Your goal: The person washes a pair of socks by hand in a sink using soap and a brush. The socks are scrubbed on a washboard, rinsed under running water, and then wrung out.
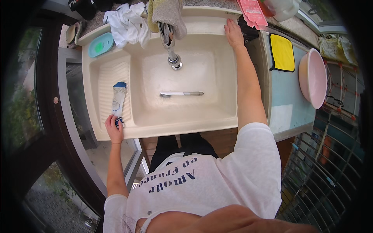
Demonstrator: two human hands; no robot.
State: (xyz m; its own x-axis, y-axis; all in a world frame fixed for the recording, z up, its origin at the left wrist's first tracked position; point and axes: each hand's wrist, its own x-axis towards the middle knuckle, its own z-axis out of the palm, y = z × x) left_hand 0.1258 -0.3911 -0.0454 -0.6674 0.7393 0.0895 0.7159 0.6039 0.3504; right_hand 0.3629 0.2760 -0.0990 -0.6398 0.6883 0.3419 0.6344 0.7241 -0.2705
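Note:
My left hand (114,130) is at the front of the ribbed washboard (102,87), with its fingers on the dark striped cuff of a grey sock (118,99). The sock lies flat along the ridges, its blue toe end away from me. My right hand (235,35) rests flat on the back right corner of the cream laundry sink (186,129), holding nothing. A brush (182,93) with a white and grey handle lies on the basin floor, bristles to the left. Above the drain hangs a chrome faucet (167,36).
Cloths (169,14) drape over the faucet. White socks (128,24) lie on the back rim beside a turquoise soap dish (100,45) with green soap. To the right are a yellow cloth (282,53), a pink basin (313,78) standing on its side, and a wire rack (314,166).

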